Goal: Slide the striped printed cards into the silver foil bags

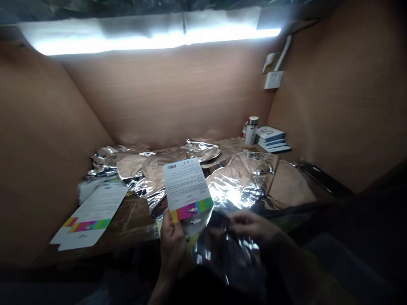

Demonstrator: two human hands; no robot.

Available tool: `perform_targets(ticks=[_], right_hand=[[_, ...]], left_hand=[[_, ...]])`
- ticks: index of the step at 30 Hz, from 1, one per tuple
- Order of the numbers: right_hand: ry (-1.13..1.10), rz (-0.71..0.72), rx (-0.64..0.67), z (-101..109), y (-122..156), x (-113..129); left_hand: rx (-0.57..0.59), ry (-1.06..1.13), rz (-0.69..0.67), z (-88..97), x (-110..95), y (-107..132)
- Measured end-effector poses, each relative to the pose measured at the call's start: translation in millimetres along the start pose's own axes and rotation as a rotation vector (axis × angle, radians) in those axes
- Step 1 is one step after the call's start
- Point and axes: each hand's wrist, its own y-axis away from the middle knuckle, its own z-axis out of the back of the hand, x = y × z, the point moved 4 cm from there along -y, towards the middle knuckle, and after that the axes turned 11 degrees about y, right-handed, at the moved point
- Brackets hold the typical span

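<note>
My left hand (171, 250) grips the lower edge of a white printed card (186, 186) with a barcode and a multicoloured stripe, holding it up over the table. The card's bottom edge seems to join a crumpled silver foil bag (229, 254). My right hand (254, 224) pinches the top of that bag, close to the card. Much of the bag lies in shadow. A second, similar card (90, 216) lies flat on the table (133, 220) at the left, out of reach of neither hand's fingers but apart from both.
Crumpled foil sheets (197, 178) with a copper-coloured side cover the table's middle. At the back right stand a metal-capped bottle (251, 131) and a stack of booklets (271, 140). Cardboard walls (165, 93) surround the table, and a dark bar (324, 178) lies at the right.
</note>
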Motion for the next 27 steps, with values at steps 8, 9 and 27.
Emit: perform_targets(ticks=[8, 9, 27], right_hand=[[-0.169, 0.004, -0.343, -0.1, 12.7, -37.9], [-0.198, 0.023, -0.4, 0.1, 13.0, -40.4], [-0.416, -0.028, -0.335, -35.1, 4.1, -52.8]], left_hand=[[0.102, -0.046, -0.052, -31.2, 8.2, 17.7], [0.13, -0.069, -0.027, -31.4, 9.8, 20.5], [0.328, 0.586, 0.335, -1.4, 33.1, 12.1]])
